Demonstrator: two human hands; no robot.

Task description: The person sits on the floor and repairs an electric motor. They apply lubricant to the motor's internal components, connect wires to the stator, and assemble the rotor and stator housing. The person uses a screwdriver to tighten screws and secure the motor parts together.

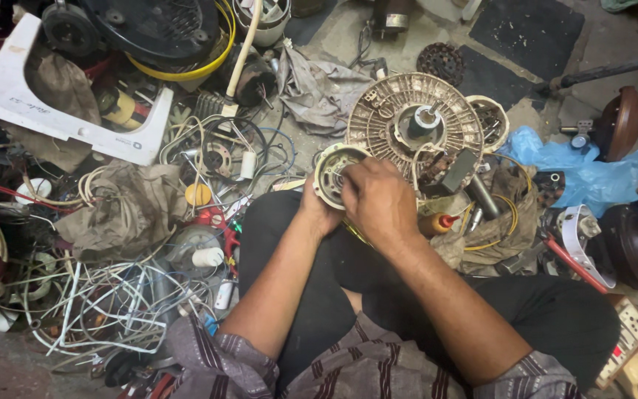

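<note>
While the person sits cross-legged on the floor (9, 362), both hands meet over the lap on a round motor part (331, 173), a pale ring with a dark hollow centre. The left hand (319, 210) cups it from below, fingers curled round the rim; the right hand (379, 198) lies over its right side, fingers bent down onto it, so their tips are hidden. It looks like metal: stiff, fairly heavy for its bulk, perhaps greasy. Any fine wire inside would be the fragile part, so the outer rim seems the safest hold. Just behind stands a ribbed fan disc (385, 118).
</note>
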